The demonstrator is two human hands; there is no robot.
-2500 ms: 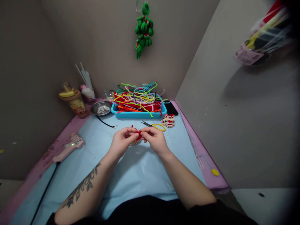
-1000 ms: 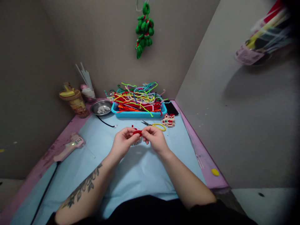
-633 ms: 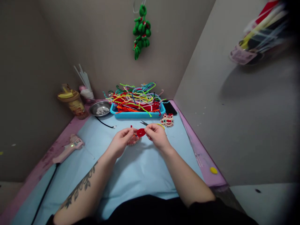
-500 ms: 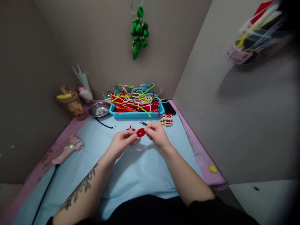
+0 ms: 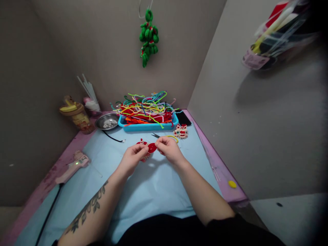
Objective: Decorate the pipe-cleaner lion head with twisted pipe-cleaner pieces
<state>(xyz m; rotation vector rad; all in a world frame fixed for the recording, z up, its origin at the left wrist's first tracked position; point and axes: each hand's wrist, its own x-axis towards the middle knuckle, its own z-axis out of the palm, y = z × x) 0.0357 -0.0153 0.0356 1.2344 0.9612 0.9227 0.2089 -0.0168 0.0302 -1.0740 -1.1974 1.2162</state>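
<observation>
Between my two hands is a small red fuzzy coil (image 5: 152,147), flat and oval, apparently bent from pipe cleaner. My left hand (image 5: 134,156) pinches its left edge between thumb and fingers. Its right edge is pinched by my right hand (image 5: 169,149). Just behind my left fingers a red and cream pipe-cleaner piece (image 5: 141,142) lies on the cloth, partly hidden. Scissors (image 5: 171,138) with yellow handles rest beyond my right hand, which covers part of them. A finished-looking red and cream figure (image 5: 180,131) lies farther right.
A blue tray (image 5: 148,127) heaped with coloured pipe cleaners stands at the back, beside a metal bowl (image 5: 107,122) and a dark phone (image 5: 183,118). At left are a pink glue gun (image 5: 73,167) with its cord and a lidded cup (image 5: 79,118). Light blue cloth (image 5: 153,194) covers the table.
The red coil looks fuller now, its central gap narrower. Both hands keep their pinch on it. The whole view has shifted slightly, and more of the scissors' yellow handles shows.
</observation>
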